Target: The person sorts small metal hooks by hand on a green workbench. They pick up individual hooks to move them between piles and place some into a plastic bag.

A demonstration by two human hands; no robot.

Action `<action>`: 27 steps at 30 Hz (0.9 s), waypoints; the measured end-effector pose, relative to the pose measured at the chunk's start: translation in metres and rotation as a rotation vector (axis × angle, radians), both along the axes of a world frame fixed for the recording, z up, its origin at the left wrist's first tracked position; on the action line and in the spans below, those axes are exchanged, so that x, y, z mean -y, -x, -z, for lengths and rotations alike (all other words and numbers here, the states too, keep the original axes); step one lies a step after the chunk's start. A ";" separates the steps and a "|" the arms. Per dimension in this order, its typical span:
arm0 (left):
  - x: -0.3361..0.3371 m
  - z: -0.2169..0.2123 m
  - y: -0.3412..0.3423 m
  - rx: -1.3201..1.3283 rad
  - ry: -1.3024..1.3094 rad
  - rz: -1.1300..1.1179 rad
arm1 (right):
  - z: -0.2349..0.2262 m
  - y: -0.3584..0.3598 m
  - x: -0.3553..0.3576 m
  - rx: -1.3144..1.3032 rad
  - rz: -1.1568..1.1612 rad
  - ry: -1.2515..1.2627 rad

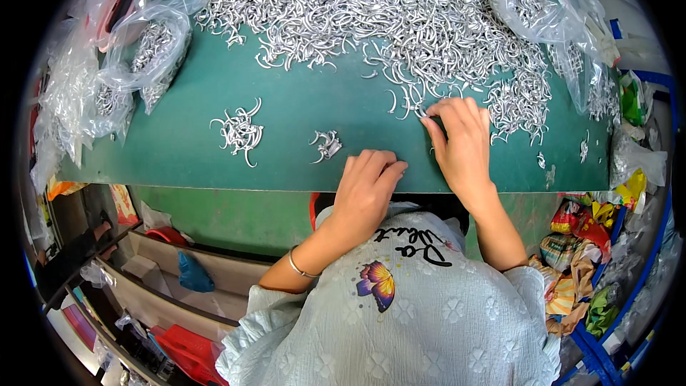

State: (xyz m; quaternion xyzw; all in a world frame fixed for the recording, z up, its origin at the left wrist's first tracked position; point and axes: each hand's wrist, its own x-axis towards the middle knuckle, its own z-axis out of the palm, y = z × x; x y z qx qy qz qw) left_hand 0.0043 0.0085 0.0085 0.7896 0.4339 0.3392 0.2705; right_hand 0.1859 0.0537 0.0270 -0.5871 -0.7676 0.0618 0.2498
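A large heap of small curved silver metal pieces (400,7) covers the far part of the green tabletop (143,150). At its near edge, my right hand (461,139) pinches thumb and forefinger on a curved silver piece, mostly hidden by the fingertips. My left hand (366,184) rests at the table's front edge with its fingers curled together; whatever they hold, if anything, is hidden. Left of that hand lies a small cluster of silver pieces (327,146). A bigger loose cluster (241,131) sits farther left.
Clear plastic bags (153,57) with silver pieces stand at the table's left end. Another clear bag (543,11) slumps at the far right. Below left is a beige drawer-like tray (161,271) with a blue bag (194,273). Colourful packets (572,243) crowd the lower right.
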 end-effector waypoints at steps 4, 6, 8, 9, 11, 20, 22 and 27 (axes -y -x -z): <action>0.001 -0.001 0.000 0.027 0.018 -0.006 | 0.003 0.004 -0.001 0.039 -0.037 -0.018; 0.001 0.001 0.000 0.026 0.013 -0.011 | 0.004 0.001 -0.002 0.008 -0.056 -0.016; 0.002 0.002 0.000 0.032 0.009 -0.016 | 0.003 -0.004 -0.001 -0.081 -0.051 0.042; 0.002 0.002 -0.001 0.038 0.009 -0.019 | 0.000 -0.006 0.001 -0.154 -0.038 0.099; 0.002 0.002 -0.001 0.041 0.008 -0.023 | -0.008 -0.003 0.005 -0.262 0.014 0.170; 0.005 0.003 0.000 0.073 0.018 -0.050 | -0.007 -0.005 0.007 -0.299 -0.345 0.276; 0.005 0.003 0.000 0.072 0.014 -0.058 | -0.005 -0.009 -0.003 -0.345 -0.264 0.221; 0.005 -0.002 0.001 0.041 0.008 -0.032 | 0.003 0.002 -0.025 -0.017 -0.194 -0.082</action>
